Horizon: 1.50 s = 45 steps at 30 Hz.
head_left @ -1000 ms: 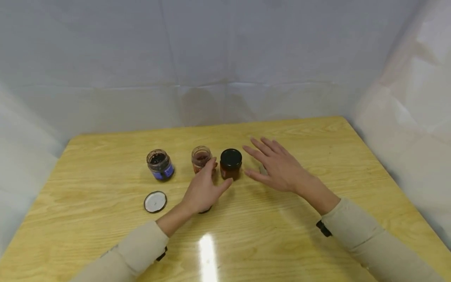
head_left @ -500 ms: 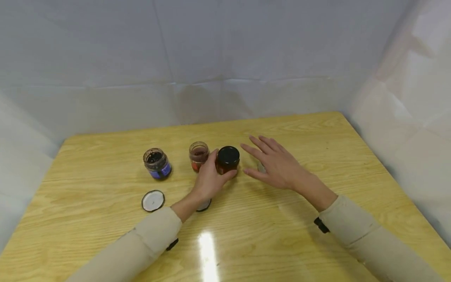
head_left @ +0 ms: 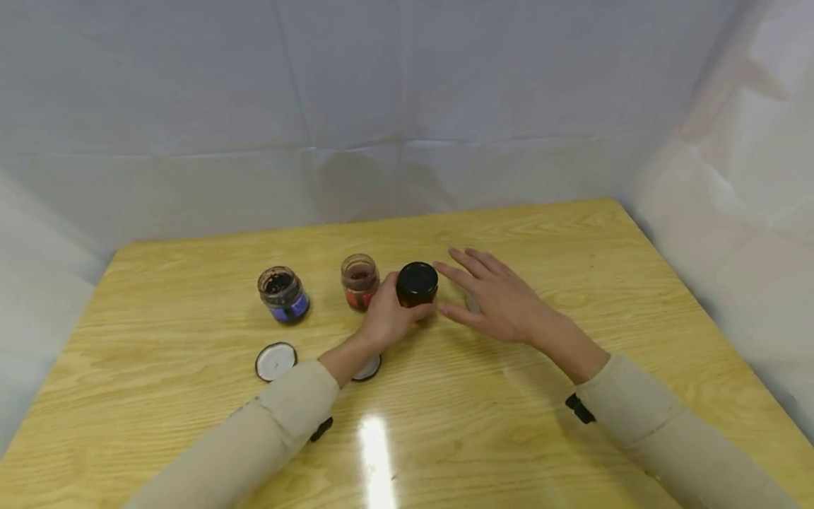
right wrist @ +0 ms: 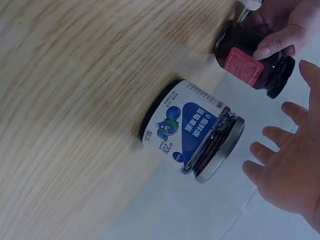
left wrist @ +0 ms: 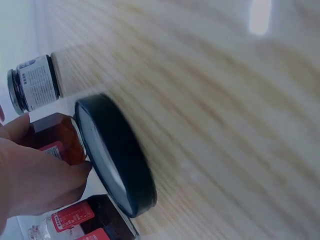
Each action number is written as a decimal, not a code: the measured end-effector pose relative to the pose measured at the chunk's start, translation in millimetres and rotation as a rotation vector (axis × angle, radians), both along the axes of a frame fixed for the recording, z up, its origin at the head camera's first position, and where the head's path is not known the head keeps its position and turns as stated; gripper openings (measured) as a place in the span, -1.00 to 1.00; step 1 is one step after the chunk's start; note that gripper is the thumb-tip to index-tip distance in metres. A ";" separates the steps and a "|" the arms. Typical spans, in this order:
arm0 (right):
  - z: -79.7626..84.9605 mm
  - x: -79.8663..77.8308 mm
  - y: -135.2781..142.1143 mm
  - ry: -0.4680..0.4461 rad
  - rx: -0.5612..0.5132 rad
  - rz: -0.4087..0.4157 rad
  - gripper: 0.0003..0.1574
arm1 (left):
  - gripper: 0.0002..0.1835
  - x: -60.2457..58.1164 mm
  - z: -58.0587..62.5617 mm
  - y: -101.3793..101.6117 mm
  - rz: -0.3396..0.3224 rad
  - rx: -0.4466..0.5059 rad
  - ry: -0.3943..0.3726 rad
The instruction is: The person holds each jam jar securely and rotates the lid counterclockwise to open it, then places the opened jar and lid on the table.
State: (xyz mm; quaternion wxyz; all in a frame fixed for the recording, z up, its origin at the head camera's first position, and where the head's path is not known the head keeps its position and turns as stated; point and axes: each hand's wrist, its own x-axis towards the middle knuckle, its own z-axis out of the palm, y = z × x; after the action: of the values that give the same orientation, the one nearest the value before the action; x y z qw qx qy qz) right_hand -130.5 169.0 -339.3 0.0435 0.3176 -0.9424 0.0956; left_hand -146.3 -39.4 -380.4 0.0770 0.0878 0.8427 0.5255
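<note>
Left hand (head_left: pixel 388 318) with its fingers curled round the black-lidded jar (head_left: pixel 417 279), which sits between the two hands; a second ago the same hand hung beside the jar, thumb apart from it, so the change is from reaching to holding; the jar now lies slightly nearer the right hand (head_left: pixel 502 300) than half a second ago; whether its base has left the table (head_left: pixel 483 424) cannot be told; its lid is on, so for the work in hand the jar is judged secured but unopened; the right hand has kept its fingers spread wide, holding nothing; a silver-lidded jar (right wrist: pixel 192 131) stands just beside it, mostly hidden from the head view, with no contact visible; farther left stand an open red-labelled jar (head_left: pixel 360 283) and an open blue-labelled jar (head_left: pixel 283 295); nearer the person lie a loose lid (head_left: pixel 276 361) and a second lid (head_left: pixel 369 367), the latter partly hidden by the left arm.
</note>
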 end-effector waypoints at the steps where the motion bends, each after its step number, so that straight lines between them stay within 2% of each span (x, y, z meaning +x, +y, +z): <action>1: 0.4 0.8 0.0 -0.007 -0.005 0.000 -0.17 | -0.32 -0.2 -0.1 0.3 -0.003 0.004 -0.010; 5: 1.7 3.4 0.1 -0.014 -0.034 0.011 -0.18 | -0.30 -0.8 -1.8 0.9 -0.011 0.026 -0.039; 12: 3.4 7.7 0.0 -0.107 -0.093 -0.015 -0.20 | -0.28 -1.3 -4.4 1.4 -0.003 0.036 -0.050; 17: 9.7 10.9 1.9 -0.130 -0.135 -0.016 -0.19 | -0.29 -3.2 -5.0 0.3 0.012 0.022 -0.030; 21: 18.3 16.4 4.9 -0.146 -0.172 -0.032 -0.19 | -0.32 -2.9 -3.0 -1.5 0.001 0.007 -0.036; 24: 27.8 21.1 6.3 -0.134 -0.200 -0.041 -0.21 | -0.37 -1.7 3.5 -3.2 -0.010 0.031 -0.048; 28: 40.3 26.7 7.1 -0.102 -0.225 -0.044 -0.23 | -0.42 1.6 18.7 -5.0 -0.024 0.090 -0.063; 35: 54.2 34.2 9.3 -0.054 -0.253 -0.035 -0.24 | -0.41 11.4 40.3 -8.4 -0.053 0.174 -0.072; 40: 59.4 37.3 9.1 -0.042 -0.268 -0.017 -0.25 | -0.36 19.5 49.1 -12.8 -0.069 0.214 -0.016; 45: 61.3 39.7 8.3 -0.031 -0.277 -0.011 -0.26 | -0.33 26.6 53.2 -19.0 -0.099 0.196 0.102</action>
State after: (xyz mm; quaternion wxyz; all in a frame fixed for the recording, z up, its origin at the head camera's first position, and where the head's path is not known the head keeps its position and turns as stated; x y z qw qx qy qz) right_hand -90.7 177.3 -278.0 0.0726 0.3021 -0.9224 0.2293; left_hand -119.7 -58.4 -327.2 0.0508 0.1630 0.7849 0.5957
